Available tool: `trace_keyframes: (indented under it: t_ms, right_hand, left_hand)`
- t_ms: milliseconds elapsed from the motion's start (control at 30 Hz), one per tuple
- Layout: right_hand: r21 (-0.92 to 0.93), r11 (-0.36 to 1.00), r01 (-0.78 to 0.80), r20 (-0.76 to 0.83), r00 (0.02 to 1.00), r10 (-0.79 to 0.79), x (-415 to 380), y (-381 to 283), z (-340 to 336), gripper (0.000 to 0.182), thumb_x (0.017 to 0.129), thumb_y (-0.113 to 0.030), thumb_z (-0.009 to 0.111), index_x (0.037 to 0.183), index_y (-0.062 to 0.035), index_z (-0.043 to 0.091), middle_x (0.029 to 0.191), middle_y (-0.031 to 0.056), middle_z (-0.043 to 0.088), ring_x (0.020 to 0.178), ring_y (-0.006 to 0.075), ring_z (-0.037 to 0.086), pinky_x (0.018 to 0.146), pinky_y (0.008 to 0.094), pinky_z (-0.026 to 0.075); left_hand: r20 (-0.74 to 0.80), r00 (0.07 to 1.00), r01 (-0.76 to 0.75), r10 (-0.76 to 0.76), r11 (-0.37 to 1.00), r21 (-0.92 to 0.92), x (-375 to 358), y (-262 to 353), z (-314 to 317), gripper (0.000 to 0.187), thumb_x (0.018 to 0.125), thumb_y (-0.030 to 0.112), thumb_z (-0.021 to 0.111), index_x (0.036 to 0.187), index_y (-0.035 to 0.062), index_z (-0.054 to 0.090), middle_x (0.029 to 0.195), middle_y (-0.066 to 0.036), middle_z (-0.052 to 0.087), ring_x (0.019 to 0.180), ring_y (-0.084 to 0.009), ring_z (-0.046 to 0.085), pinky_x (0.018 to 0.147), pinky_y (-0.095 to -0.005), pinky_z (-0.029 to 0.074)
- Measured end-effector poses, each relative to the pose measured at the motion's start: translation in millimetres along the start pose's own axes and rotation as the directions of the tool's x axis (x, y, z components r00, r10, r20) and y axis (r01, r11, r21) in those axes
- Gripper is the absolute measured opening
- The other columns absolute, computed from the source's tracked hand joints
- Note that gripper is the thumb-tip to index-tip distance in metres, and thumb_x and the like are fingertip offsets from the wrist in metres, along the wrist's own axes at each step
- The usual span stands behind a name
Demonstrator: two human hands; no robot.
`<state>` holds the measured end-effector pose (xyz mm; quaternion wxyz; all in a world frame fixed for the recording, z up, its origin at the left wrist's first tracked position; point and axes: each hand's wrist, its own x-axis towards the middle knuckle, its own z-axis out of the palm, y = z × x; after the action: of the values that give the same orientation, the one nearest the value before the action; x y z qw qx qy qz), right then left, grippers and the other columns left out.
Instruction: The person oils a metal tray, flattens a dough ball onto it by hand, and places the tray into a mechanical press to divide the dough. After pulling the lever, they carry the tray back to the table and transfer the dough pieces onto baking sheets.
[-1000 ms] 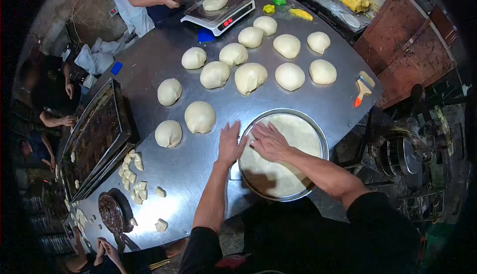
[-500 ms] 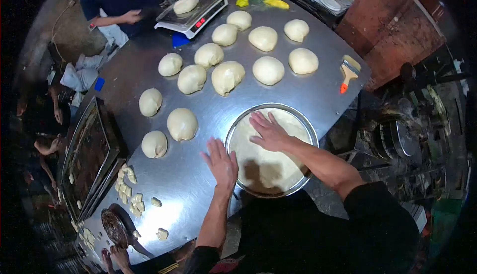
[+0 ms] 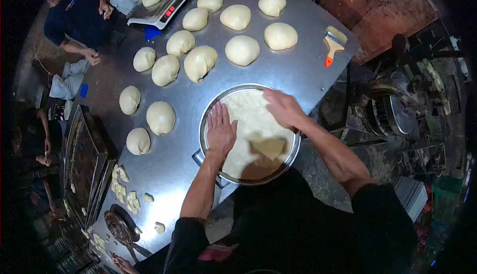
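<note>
A round metal pan (image 3: 200, 147) with a handle sits at the table's front edge. A pale sheet of dough (image 3: 243, 120) covers its bottom. Inside the rim on the left, my left hand (image 3: 221, 131) lies flat on the dough, fingers stretched out, holding nothing. My right hand (image 3: 284, 108) is over the dough's right side, tilted and slightly blurred, with its fingers reaching toward the far rim. Nothing shows in it. Beyond the pan, the nearest dough balls are a smooth round one (image 3: 242, 50) and a folded one (image 3: 200, 64).
Several more dough balls (image 3: 161, 118) dot the metal table (image 3: 293, 80). A scale (image 3: 166, 6) bears another dough piece. A brush (image 3: 335, 44) lies at right. Stacked trays (image 3: 87, 155), small dough pieces (image 3: 120, 189) and a dark-filled pan (image 3: 120, 227) are at left. A co-worker (image 3: 79, 16) stands behind the scale.
My left hand has gone from outside the pan's rim onto the dough. My right hand has shifted to the dough's right side and tilted. The view has shifted, and the co-worker's hands have moved.
</note>
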<state>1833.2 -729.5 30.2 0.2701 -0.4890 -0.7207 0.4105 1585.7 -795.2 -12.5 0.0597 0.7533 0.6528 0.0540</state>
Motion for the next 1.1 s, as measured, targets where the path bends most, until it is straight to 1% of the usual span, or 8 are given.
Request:
trace_keyframes:
  t_ms: [333, 433, 467, 533, 700, 833, 967, 1100]
  right_hand:
    - [-0.256, 0.959, -0.126, 0.022, 0.990, 0.136, -20.7, 34.9, -12.7, 0.061, 0.095, -0.035, 0.046, 0.148, -0.0114, 0.027, 0.148, 0.0256, 0.030, 0.141, 0.0401, 0.021, 0.115, 0.0555, 0.012]
    - [-0.626, 0.780, 0.025, -0.053, 0.996, -0.074, -14.7, -13.4, 7.1, 0.058, 0.093, -0.027, 0.051, 0.144, -0.0070, 0.034, 0.147, 0.0248, 0.032, 0.140, 0.0421, 0.023, 0.112, 0.0605, 0.016]
    - [-0.593, 0.791, 0.150, 0.032, 0.986, -0.163, -12.6, -30.4, 16.1, 0.058, 0.093, -0.030, 0.051, 0.145, -0.0099, 0.034, 0.150, 0.0235, 0.026, 0.142, 0.0408, 0.018, 0.112, 0.0624, 0.011]
    - [-0.532, 0.791, 0.303, 0.110, 0.950, -0.291, -11.6, -24.8, 47.8, 0.060, 0.093, -0.037, 0.053, 0.145, -0.0126, 0.036, 0.153, 0.0200, 0.024, 0.143, 0.0380, 0.018, 0.113, 0.0612, 0.007]
    - [-0.557, 0.734, 0.388, 0.189, 0.920, -0.343, -7.5, 1.5, 64.9, 0.057, 0.092, -0.035, 0.056, 0.142, -0.0124, 0.041, 0.149, 0.0191, 0.033, 0.138, 0.0359, 0.030, 0.113, 0.0560, 0.018]
    - [0.132, 0.987, -0.088, -0.212, 0.971, 0.115, -30.8, -36.4, 15.4, 0.040, 0.093, -0.022, 0.052, 0.128, -0.0011, 0.054, 0.132, 0.0189, 0.054, 0.124, 0.0345, 0.048, 0.107, 0.0387, 0.035]
    - [-0.214, 0.935, -0.283, -0.643, 0.761, 0.083, -124.6, 36.2, 33.8, 0.058, 0.089, -0.025, 0.061, 0.138, -0.0009, 0.042, 0.131, 0.0223, 0.053, 0.125, 0.0359, 0.047, 0.108, 0.0396, 0.033]
    - [0.884, 0.387, -0.260, -0.145, 0.636, 0.758, -199.9, 58.0, 73.6, 0.049, 0.094, -0.030, 0.058, 0.127, 0.0056, 0.050, 0.117, 0.0141, 0.061, 0.102, 0.0222, 0.061, 0.087, 0.0360, 0.049]
  left_hand:
    - [0.035, 0.961, -0.210, 0.275, 0.803, -0.558, 5.5, 74.0, 13.8, 0.054, 0.096, 0.027, 0.048, 0.144, 0.0051, 0.037, 0.151, -0.017, 0.032, 0.143, -0.0273, 0.026, 0.117, -0.0471, 0.012]
    - [-0.104, 0.962, 0.092, -0.253, 0.658, -0.748, 1.1, 44.4, -52.0, 0.041, 0.095, 0.011, 0.050, 0.135, 0.0020, 0.048, 0.144, -0.018, 0.043, 0.134, -0.0289, 0.040, 0.110, -0.0392, 0.033]
    - [0.013, 0.841, 0.152, -0.541, 0.213, -0.965, -12.9, 46.8, -78.0, 0.038, 0.094, 0.007, 0.049, 0.131, -0.0008, 0.051, 0.134, -0.019, 0.052, 0.124, -0.0301, 0.050, 0.105, -0.0377, 0.039]
    - [-0.368, 0.796, 0.251, -0.480, 0.816, -0.521, -57.5, -13.8, -46.9, 0.034, 0.092, 0.004, 0.048, 0.124, -0.0038, 0.054, 0.121, -0.023, 0.058, 0.113, -0.0360, 0.055, 0.096, -0.0424, 0.044]
    - [-0.378, 0.832, 0.242, -0.405, 0.879, -0.410, -114.1, -29.7, -9.8, 0.033, 0.090, 0.003, 0.046, 0.122, -0.0036, 0.055, 0.117, -0.022, 0.059, 0.110, -0.0395, 0.054, 0.098, -0.0438, 0.042]
    - [-0.348, 0.837, 0.261, -0.423, 0.866, -0.426, -141.7, -11.2, -11.5, 0.037, 0.085, -0.002, 0.045, 0.121, -0.0029, 0.055, 0.114, -0.021, 0.060, 0.108, -0.0387, 0.054, 0.096, -0.0437, 0.042]
    - [-0.380, 0.834, 0.219, -0.400, 0.873, -0.437, -193.8, 20.1, 8.5, 0.041, 0.081, -0.003, 0.048, 0.122, -0.0063, 0.053, 0.108, -0.024, 0.059, 0.100, -0.0393, 0.055, 0.090, -0.0462, 0.044]
    - [-0.347, 0.850, 0.105, -0.397, 0.772, -0.627, -251.7, 55.7, 10.9, 0.031, 0.082, -0.001, 0.054, 0.112, -0.0047, 0.055, 0.100, -0.023, 0.059, 0.093, -0.0379, 0.059, 0.083, -0.0414, 0.048]
